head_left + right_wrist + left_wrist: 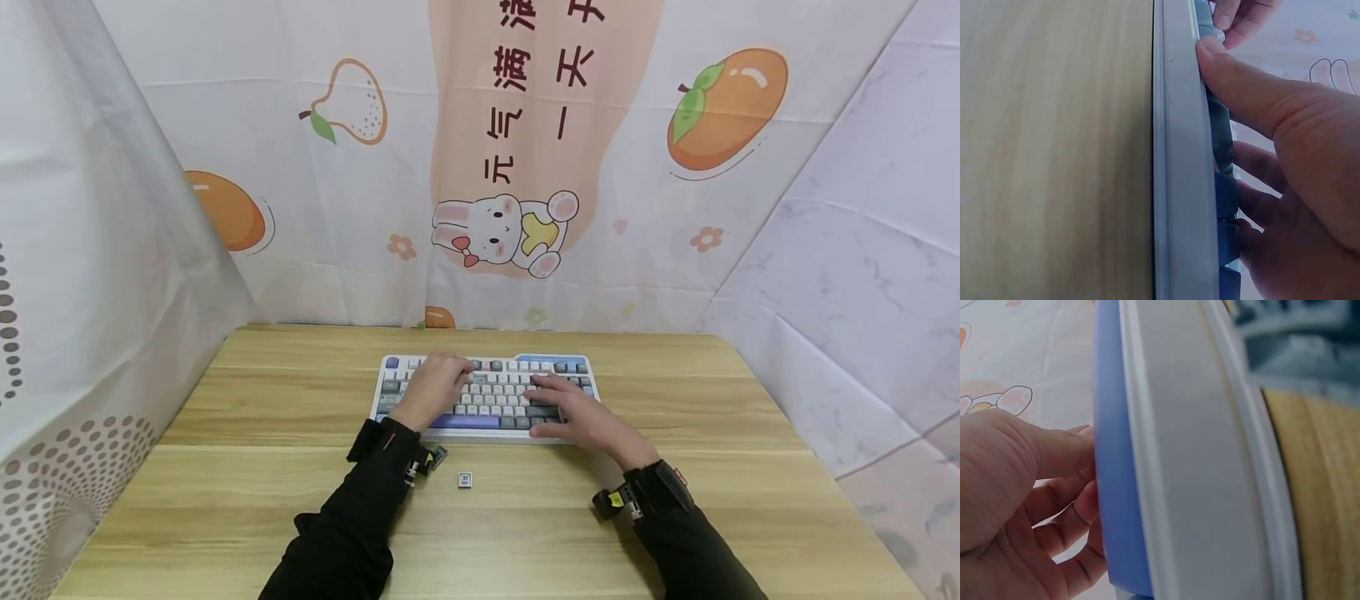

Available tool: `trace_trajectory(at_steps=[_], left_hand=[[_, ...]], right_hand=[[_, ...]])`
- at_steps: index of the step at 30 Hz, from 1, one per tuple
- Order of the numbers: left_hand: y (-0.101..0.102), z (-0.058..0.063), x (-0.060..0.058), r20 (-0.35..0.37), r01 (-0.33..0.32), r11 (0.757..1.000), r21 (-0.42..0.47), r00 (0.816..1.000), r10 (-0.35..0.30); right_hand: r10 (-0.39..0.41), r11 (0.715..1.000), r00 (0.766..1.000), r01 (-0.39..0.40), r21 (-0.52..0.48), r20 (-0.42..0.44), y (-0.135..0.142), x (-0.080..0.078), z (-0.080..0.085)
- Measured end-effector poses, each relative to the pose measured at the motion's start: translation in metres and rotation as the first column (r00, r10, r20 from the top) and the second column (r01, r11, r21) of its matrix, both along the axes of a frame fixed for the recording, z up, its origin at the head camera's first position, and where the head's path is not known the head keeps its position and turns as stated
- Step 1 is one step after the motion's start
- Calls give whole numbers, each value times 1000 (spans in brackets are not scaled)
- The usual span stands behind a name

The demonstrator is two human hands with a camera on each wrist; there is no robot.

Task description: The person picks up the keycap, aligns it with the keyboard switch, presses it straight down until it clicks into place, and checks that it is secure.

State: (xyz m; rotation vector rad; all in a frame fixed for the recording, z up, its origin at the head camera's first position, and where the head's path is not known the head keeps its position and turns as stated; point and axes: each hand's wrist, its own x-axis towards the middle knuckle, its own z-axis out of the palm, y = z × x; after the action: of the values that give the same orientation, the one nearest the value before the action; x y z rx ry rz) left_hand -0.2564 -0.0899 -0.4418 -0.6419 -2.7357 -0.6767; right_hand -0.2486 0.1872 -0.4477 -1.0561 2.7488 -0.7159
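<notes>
A white keyboard (pixel 480 434) with white, grey and purple keys lies on the wooden table. My left hand (pixel 435 385) reaches over its left half, fingers curled. Beside its thumb and finger, a small white keycap (pixel 1220 35) shows in the right wrist view; the left wrist view hides the fingertips behind the purple space bar (pixel 1119 456). My right hand (pixel 588 417) rests over the keyboard's right side with fingers spread, its thumb (pixel 1213 47) at the front edge. A loose keycap (pixel 465 480) sits on the table in front of the keyboard.
The wooden table (pixel 675 392) spreads around the keyboard. A printed cloth (pixel 360 200) hangs behind it, with more cloth (pixel 112 275) at the left. Small cameras, such as the one on the right wrist (pixel 609 502), hang below both sleeves.
</notes>
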Motion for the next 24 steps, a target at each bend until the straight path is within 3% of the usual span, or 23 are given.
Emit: trace_trajectory(at_steps=[9,24], left_hand=[[3,-1,-1,-72,-13,995,-100,997,6],[8,1,2,-136,-38,988,-147,991,17]], right_hand=[[10,1000,1000,-11,-16,-11,-1,1,2],[0,1000,1000,0,-12,-1,-2,1,3]])
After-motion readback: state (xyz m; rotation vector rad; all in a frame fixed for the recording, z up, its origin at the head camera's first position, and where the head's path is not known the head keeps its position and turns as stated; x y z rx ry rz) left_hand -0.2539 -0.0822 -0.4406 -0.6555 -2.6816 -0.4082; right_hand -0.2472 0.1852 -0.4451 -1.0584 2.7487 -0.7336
